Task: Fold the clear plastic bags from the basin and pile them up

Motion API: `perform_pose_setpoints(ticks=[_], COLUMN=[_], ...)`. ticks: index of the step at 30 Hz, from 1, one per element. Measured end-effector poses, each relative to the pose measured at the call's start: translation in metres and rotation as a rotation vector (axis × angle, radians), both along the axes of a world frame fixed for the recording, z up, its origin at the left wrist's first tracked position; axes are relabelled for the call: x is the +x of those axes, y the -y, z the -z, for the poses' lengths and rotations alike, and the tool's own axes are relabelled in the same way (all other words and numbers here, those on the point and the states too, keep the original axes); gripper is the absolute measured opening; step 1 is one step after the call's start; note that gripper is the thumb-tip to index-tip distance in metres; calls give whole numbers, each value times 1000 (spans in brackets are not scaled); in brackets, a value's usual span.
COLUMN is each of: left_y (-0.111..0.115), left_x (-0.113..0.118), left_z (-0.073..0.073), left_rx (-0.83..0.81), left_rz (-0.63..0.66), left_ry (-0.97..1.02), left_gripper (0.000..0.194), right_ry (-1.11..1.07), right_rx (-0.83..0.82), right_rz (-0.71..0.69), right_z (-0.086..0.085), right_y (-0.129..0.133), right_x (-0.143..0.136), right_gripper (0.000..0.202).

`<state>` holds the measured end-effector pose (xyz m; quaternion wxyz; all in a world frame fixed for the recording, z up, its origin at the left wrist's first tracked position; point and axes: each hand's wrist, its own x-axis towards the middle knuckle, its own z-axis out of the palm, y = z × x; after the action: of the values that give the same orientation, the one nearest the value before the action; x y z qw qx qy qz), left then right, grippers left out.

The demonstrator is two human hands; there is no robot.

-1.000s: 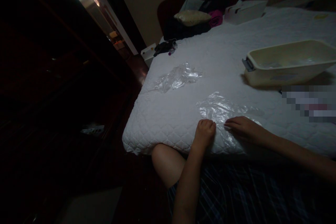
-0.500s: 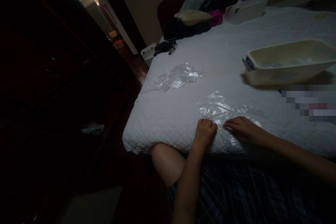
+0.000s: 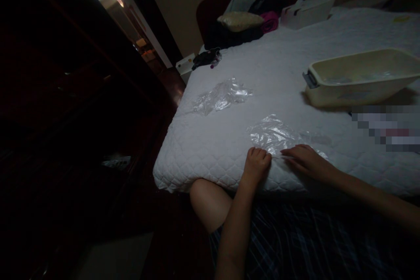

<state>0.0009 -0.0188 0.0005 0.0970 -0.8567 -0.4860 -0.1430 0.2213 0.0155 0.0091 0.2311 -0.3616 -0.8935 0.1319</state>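
A clear, crinkled plastic bag [image 3: 274, 133] lies on the white quilted bed [image 3: 203, 148] near its front edge. My left hand [image 3: 258, 164] is closed on the bag's near edge, fingers curled down. Just to the right, my right hand [image 3: 303, 159] rests over the same edge with its thumb and fingers apart; whether its fingertips touch the plastic is hard to tell. A second clear plastic bag [image 3: 223, 96] lies crumpled farther back on the left, touched by neither hand.
A cream plastic bin [image 3: 357, 94] stands on the bed at the right. At the back are a white box [image 3: 306, 13], a beige pillow [image 3: 241, 21] and dark and pink cloth. Dark items and a small bottle lie at the back left corner.
The part of the bag that hung toward me below my hands is no longer there; its near edge now lies at my fingers. My right hand has shifted very slightly.
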Motion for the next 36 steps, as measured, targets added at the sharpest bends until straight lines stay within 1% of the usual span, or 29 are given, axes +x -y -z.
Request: perform_pose_setpoints(ticks=[4,7,13,17,20,24,26,28,31,34,36], left_y=[-1,-1,-1,-1,-1,-1,-1,-1,-1,0,0], left_x=[0,1,1,1,1,1,1,1,1,1,1], left_z=[1,2,2,2,2,2,2,2,3,4,4], left_rx=[0,-2,-7,-6,-5,-10,-12,-14,7,46,58], left_rz=[-2,6,5,5,10,10,10,8,1,14,27], left_ry=[-9,3,15,12,14,16,17,17,13,11,4], left_gripper=[12,12,13,13,13,14,13,12,15,23,22], right_ry=[-53,-93,-224,-226,-221,-238,-218,-169,-118,-106,-84], right_rx=[-28,-63,-222,-247,-244,-304,-304,-276,-245,-210,-178], right_rz=[69,110,183,242,280,351,347,298,231,219,219], right_z=[3,2,-6,-8,-6,-3,-4,-6,-8,-5,-4], right_y=[-3,-4,-8,-11,-15,-19,-20,-19,-18,-18,-19], right_x=[-1,-3,-9,-11,-12,-12,-12,-12,-12,-10,-9], right_gripper=[31,29,23,26,30,32,27,24,25,27,28])
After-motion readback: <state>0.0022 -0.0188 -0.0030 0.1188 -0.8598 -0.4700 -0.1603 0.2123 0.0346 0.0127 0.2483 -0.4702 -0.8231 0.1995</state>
